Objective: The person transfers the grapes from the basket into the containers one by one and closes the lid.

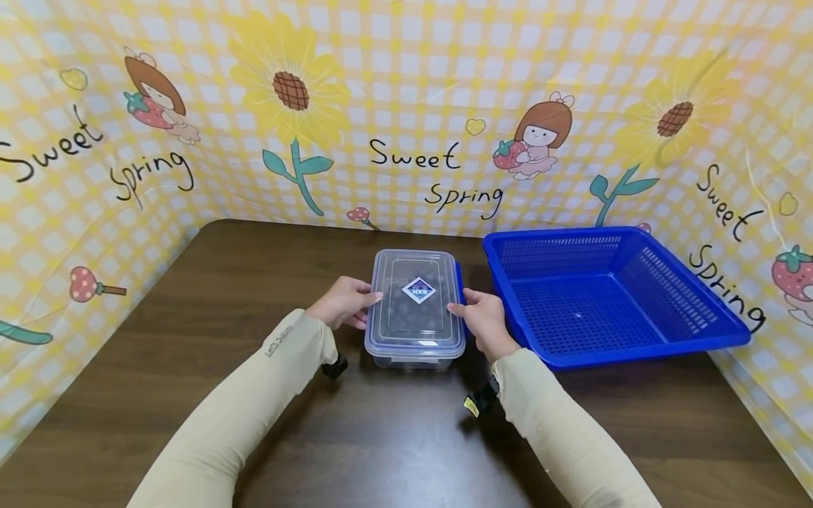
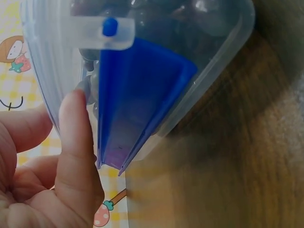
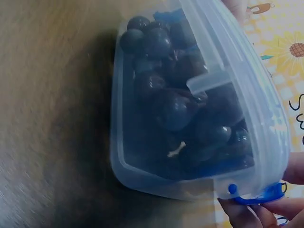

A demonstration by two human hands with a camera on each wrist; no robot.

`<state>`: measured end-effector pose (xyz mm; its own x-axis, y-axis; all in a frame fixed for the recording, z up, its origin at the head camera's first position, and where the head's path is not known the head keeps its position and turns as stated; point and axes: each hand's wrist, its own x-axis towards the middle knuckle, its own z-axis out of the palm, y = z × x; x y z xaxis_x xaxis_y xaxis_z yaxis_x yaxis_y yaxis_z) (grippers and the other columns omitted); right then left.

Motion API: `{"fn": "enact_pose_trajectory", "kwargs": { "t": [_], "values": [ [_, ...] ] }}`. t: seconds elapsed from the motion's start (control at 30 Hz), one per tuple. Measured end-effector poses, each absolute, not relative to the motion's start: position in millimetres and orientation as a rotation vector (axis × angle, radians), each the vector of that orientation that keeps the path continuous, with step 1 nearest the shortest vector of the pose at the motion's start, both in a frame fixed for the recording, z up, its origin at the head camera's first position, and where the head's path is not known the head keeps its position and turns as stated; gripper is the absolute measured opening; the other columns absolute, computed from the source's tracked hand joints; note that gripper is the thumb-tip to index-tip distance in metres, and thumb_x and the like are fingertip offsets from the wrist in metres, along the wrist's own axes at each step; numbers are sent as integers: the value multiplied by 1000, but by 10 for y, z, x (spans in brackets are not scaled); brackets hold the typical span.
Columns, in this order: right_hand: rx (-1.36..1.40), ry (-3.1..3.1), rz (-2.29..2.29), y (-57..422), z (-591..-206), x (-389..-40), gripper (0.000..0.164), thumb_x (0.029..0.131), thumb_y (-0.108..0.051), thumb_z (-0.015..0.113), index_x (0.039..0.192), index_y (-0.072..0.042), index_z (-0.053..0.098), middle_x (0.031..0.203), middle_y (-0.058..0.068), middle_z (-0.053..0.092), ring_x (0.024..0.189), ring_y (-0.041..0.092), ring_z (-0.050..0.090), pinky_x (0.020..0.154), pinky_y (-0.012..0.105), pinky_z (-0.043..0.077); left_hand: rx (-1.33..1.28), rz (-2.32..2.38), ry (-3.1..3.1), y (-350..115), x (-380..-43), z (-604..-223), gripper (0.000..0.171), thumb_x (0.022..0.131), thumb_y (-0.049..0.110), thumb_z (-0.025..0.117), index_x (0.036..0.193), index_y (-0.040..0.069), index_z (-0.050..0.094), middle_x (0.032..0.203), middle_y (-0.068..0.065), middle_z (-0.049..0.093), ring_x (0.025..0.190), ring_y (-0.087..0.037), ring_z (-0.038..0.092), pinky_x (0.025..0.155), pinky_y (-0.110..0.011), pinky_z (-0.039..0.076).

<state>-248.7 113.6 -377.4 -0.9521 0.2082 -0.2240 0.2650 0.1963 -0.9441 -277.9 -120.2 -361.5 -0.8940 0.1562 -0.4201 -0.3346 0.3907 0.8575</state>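
Observation:
A clear plastic food container (image 1: 416, 356) with a see-through lid (image 1: 413, 271) stands on the table, dark round fruit (image 3: 173, 107) visible inside. The lid bears a diamond-shaped label. My left hand (image 1: 346, 302) pinches the lid's left edge, thumb on top and fingers at the side. Below these fingers, a blue latch (image 2: 133, 90) sticks out, unfastened, in the left wrist view. My right hand (image 1: 485, 321) grips the lid's right edge, its thumb above and its fingers against the other blue latch (image 3: 261, 194). Part of the right hand is cut off in the right wrist view.
To the right of the container is a large blue plastic basket (image 1: 540, 346) with slotted walls, its near-left rim close to my right hand. Yellow checked cloth (image 1: 419, 92) covers the walls around the brown wooden table (image 1: 381, 437).

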Motion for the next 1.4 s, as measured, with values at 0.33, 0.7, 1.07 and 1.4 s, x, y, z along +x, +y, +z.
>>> {"fn": "enact_pose_trajectory", "kwargs": {
  "t": [0.33, 0.7, 1.07, 1.4],
  "values": [
    [440, 2543, -1717, 1081, -3723, -2495, 50, 86, -3, 68, 133, 6, 52, 133, 23, 54, 118, 35, 55, 95, 45, 46, -204, 1504, 2207, -1192, -2783, -3604, 38, 96, 16, 60, 127, -4, 57, 76, -10, 65, 52, -14, 56, 52, -26, 54],
    [320, 2616, -1589, 1092, -3739, -2465, 44, 89, -2, 64, 132, 4, 54, 135, 22, 52, 121, 36, 53, 94, 46, 46, -161, 1426, 2228, -1190, -2769, -3673, 60, 99, 24, 53, 147, -3, 29, 121, -23, 58, 98, -33, 63, 70, -42, 57],
    [277, 2640, -1535, 1059, -3705, -2476, 44, 91, -3, 62, 133, 4, 52, 138, 20, 50, 126, 35, 48, 97, 45, 44, -213, 1480, 2030, -1319, -2857, -3729, 69, 99, 33, 52, 148, -1, 17, 131, -29, 49, 103, -38, 60, 79, -46, 55],
    [294, 2674, -1500, 1037, -3671, -2469, 44, 92, -3, 61, 134, 3, 52, 139, 20, 49, 127, 34, 47, 97, 46, 44, -204, 1507, 2178, -1246, -2862, -3610, 54, 95, 20, 61, 137, -5, 40, 98, -17, 66, 74, -21, 65, 64, -34, 57]
  ]
}}
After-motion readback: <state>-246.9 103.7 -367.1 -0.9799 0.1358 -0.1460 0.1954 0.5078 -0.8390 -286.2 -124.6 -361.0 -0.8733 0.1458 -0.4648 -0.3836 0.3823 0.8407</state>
